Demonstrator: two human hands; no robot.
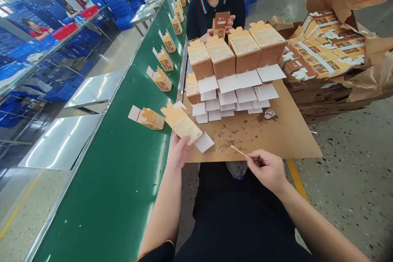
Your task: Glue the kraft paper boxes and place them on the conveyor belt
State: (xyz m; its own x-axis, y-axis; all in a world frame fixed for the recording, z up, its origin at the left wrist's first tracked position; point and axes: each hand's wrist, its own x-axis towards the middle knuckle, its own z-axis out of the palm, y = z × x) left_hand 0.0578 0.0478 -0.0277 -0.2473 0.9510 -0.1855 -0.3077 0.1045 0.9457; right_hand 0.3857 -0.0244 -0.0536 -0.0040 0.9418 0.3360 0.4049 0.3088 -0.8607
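1. The left hand has its fingers curled around the near end of a box, tilted at the left edge of the cardboard sheet.
2. The right hand pinches a thin stick between closed fingertips, pointing left.
3. Stacked boxes stand at the far side.
4. Left, a green belt carries a row of boxes.
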